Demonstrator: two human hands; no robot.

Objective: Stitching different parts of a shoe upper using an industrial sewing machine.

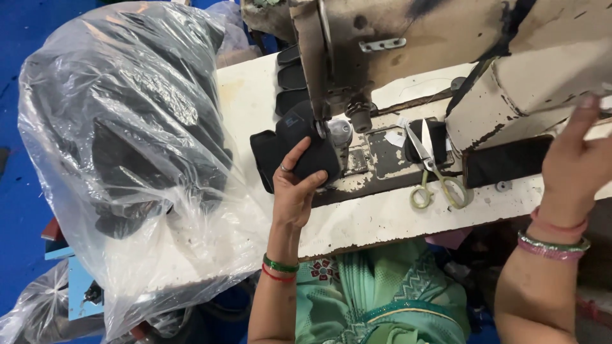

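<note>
**Left hand holds black fabric at the needle**

The left hand [294, 191] grips a black fabric piece [299, 150], thumb and fingers closed around its edge, pressing it against the foot of the worn sewing machine [408, 38]. The piece lies on the white surface [370, 220], just left of the needle. The right hand [574, 162] is raised at the machine's right end, fingers touching its side; whether it grasps anything I cannot tell. Scissors [433, 172] lie on the machine bed between the hands. A large clear plastic bag [127, 146] of dark pieces sits at the left.
</note>
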